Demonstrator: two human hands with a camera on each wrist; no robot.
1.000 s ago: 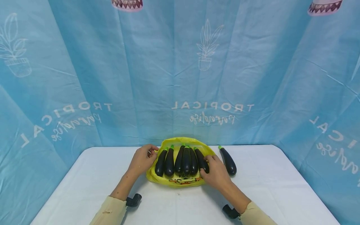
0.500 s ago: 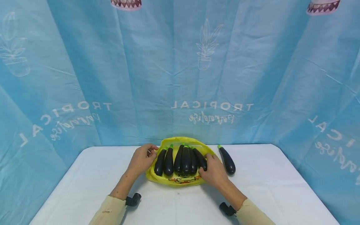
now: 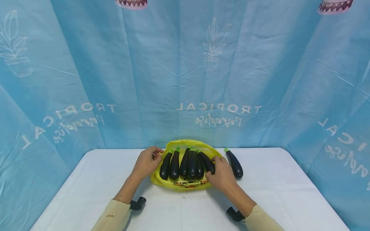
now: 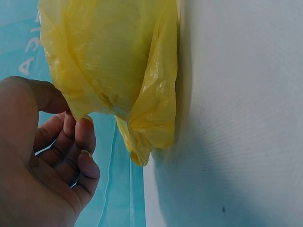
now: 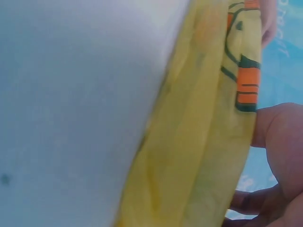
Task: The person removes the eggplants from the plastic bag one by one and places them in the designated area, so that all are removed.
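A yellow plastic bag (image 3: 188, 143) with printing lies spread open on the table, and several dark eggplants (image 3: 174, 165) rest side by side in it, green stem ends away from me. With thumb and finger, my left hand (image 3: 146, 163) pinches the bag's left edge; the left wrist view shows the bag film (image 4: 113, 56) between the fingertips. My right hand (image 3: 224, 175) reaches over the bag's right edge and holds the rightmost eggplant (image 3: 206, 161) in it, which lies tilted. In the right wrist view, the bag wall (image 5: 203, 123) hides the fingertips of the right hand (image 5: 286, 146).
One more eggplant (image 3: 234, 165) lies outside the bag, just right of my right hand. White cloth covers the table (image 3: 185, 211). A blue printed curtain (image 3: 185, 80) hangs behind the table's far edge and along both sides.
The rightmost eggplant in the bag has shifted slightly left and away from me, closer to its neighbours, with my right hand on it. My left hand stays at the bag's edge.
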